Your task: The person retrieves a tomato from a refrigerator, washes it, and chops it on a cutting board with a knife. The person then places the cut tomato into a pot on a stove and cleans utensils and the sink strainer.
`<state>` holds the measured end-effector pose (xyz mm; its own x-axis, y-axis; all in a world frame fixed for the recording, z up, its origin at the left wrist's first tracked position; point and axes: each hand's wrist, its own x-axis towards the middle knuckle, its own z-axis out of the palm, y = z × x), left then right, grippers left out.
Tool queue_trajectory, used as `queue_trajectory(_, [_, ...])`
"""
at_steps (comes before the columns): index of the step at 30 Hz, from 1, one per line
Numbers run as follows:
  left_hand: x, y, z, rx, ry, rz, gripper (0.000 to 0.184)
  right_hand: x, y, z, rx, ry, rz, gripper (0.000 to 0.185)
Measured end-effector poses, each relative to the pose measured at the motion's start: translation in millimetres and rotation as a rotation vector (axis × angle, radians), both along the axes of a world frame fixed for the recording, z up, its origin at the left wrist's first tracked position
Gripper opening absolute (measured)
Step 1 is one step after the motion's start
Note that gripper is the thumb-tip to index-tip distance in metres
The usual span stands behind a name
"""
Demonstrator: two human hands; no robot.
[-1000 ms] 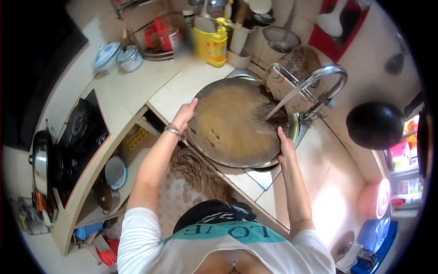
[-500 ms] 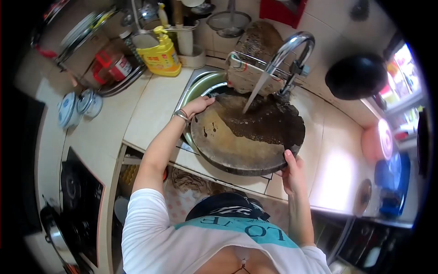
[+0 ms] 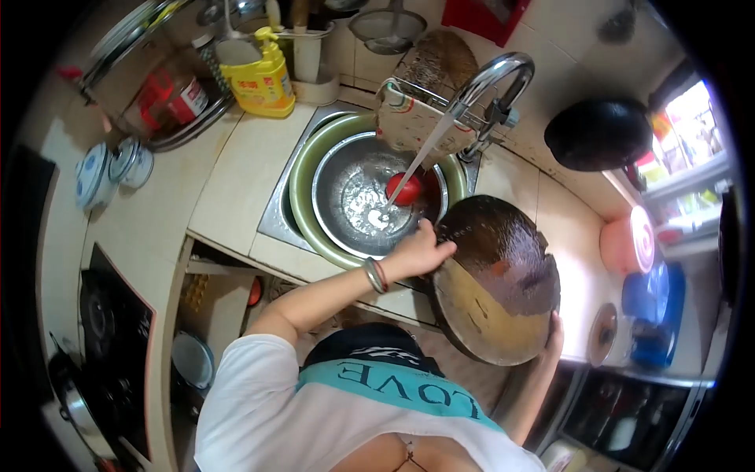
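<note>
A thick round wooden chopping board (image 3: pixel 491 303), wet and dark on its upper part and paler below, is tilted at the right front of the sink. My right hand (image 3: pixel 554 337) grips its right rim, with most fingers hidden behind the board. At the left rim is my left hand (image 3: pixel 423 252), bent fingers against the edge and partly out of sight. Water runs from the chrome faucet (image 3: pixel 503 75) into a metal basin (image 3: pixel 321 200), where a round red object (image 3: pixel 403 189) lies. This basin sits inside a green basin (image 3: pixel 301 185) in the sink.
A yellow pump bottle (image 3: pixel 261 79) stands behind the sink's left side. A patterned rack (image 3: pixel 417 118) is behind the basin. On the right are a hanging black pan (image 3: pixel 598 134), a pink tub (image 3: pixel 627 240) and a blue container (image 3: pixel 657 315). A stove (image 3: pixel 114 338) is at left.
The chopping board has moved from under the faucet to the right and toward me, uncovering the basins and red object. Both hands moved with it, and the view shifted slightly.
</note>
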<state>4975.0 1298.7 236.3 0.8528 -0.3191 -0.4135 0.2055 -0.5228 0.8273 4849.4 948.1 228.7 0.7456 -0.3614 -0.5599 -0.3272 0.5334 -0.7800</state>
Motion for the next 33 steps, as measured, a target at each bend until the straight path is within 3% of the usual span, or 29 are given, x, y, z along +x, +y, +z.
queue_trajectory(2, [-11, -32, -6, -0.004, -0.092, 0.034, 0.067, 3, -34, -17, -0.034, -0.037, 0.033, 0.034])
queue_trajectory(3, [-12, -44, -12, 0.058, -0.257, 0.006, 0.065, 8, -50, -21, -0.072, -0.071, 0.045, 0.033])
queue_trajectory(5, [-18, -64, -21, 0.064, -0.185, -0.018, 0.063, 15, -85, -33, -0.218, -0.112, 0.095, 0.032])
queue_trajectory(10, [-28, -82, -19, 0.063, -0.108, -0.062, 0.061, 44, -106, -38, -0.223, -0.027, 0.041, 0.033])
queue_trajectory(15, [-17, -62, -16, 0.131, -0.213, -0.186, 0.054, 60, -122, -75, -0.403, -0.123, 0.072, 0.034])
queue_trajectory(18, [25, -19, -20, 0.152, -0.408, -0.124, 0.039, 72, -129, -78, -0.785, 0.137, 0.148, 0.047])
queue_trajectory(19, [44, -6, -27, 0.227, -0.459, 0.006, 0.037, 79, -112, -80, -1.366, 0.047, 0.042, 0.049])
queue_trajectory(20, [65, 3, -57, 0.426, -0.634, 0.069, 0.044, 88, -68, -48, -1.57, -0.001, 0.026, 0.045])
queue_trajectory(22, [82, 14, -51, 0.683, -0.743, 0.047, 0.057, 111, 30, -2, -1.5, -0.365, 0.152, 0.038])
queue_trajectory(23, [96, 17, -78, 0.791, -0.766, -0.052, 0.069, 124, 81, 14, -1.35, -0.462, 0.377, 0.035])
queue_trajectory(24, [111, 22, -97, 0.663, -0.464, -0.138, 0.065, 134, 128, 25, -1.188, -0.543, 0.592, 0.031])
queue_trajectory(26, [130, 18, -151, 0.534, -0.467, -0.021, 0.053, 157, 199, 22, -1.314, -0.802, 0.98, 0.031])
queue_trajectory(28, [107, 33, -133, 0.452, -0.531, -0.137, 0.038, 186, 243, -20, -1.487, -0.904, 0.999, 0.031])
queue_trajectory(29, [89, 47, -99, 0.409, -0.187, -0.144, 0.034, 205, 255, -57, -1.349, -0.628, 1.101, 0.033])
queue_trajectory(30, [82, 55, -105, 0.405, -0.167, -0.096, 0.034, 219, 264, -87, -1.198, -0.359, 1.184, 0.036])
queue_trajectory(32, [72, 72, -120, 0.409, -0.134, 0.008, 0.035, 220, 300, -108, -1.286, -0.173, 1.301, 0.044])
queue_trajectory(33, [69, 79, -98, 0.414, -0.089, 0.054, 0.032, 230, 298, -180, -1.056, -0.016, 0.988, 0.046])
